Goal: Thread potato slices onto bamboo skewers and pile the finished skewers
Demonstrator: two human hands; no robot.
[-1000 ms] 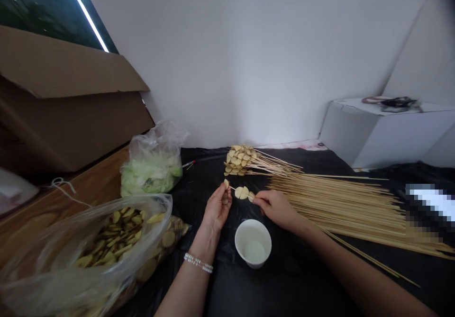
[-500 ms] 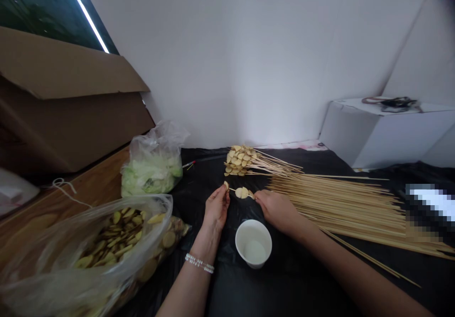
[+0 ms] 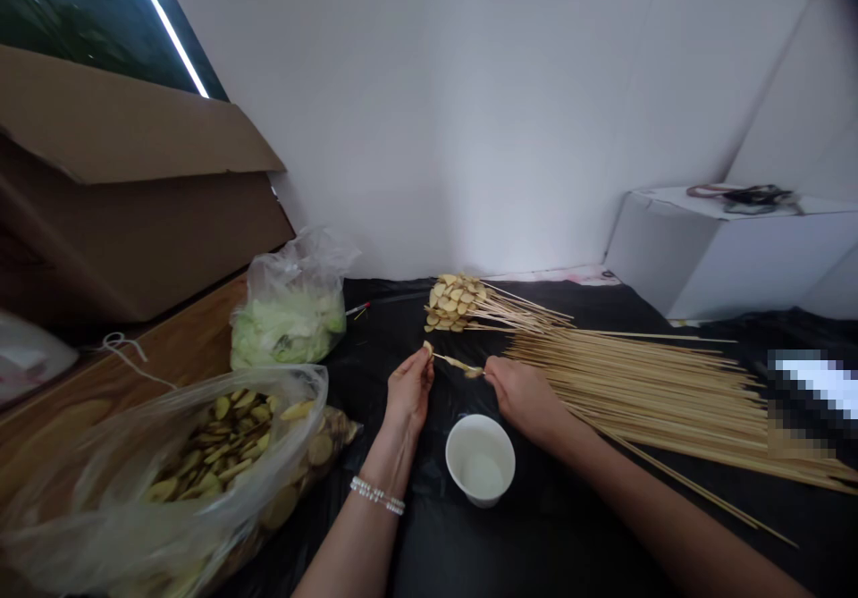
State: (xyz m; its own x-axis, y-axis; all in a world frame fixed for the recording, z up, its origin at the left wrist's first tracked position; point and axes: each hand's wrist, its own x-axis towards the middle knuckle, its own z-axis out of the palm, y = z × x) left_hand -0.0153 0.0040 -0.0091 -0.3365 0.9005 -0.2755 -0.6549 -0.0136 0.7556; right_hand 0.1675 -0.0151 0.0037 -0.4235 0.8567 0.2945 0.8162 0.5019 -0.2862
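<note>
My left hand pinches a thin, pale slice, which looks like potato, at the left end of a bamboo skewer. The other end is gripped by my right hand. Between the hands, threaded slices show nearly edge-on along the stick. A white paper cup with pale contents stands below and between my hands. Just beyond them lies a pile of filled skewers, their slices at the left end. Bare bamboo skewers spread out beside my right forearm.
An open plastic bag of slices lies at the left, with a tied-looking bag of pale green vegetable behind it. A cardboard box stands far left. At the right are a white box and a blurred-out bright device. Black sheeting covers the work surface.
The slices on the skewer have turned from facing me to nearly edge-on. Both hands keep their grips in almost the same place.
</note>
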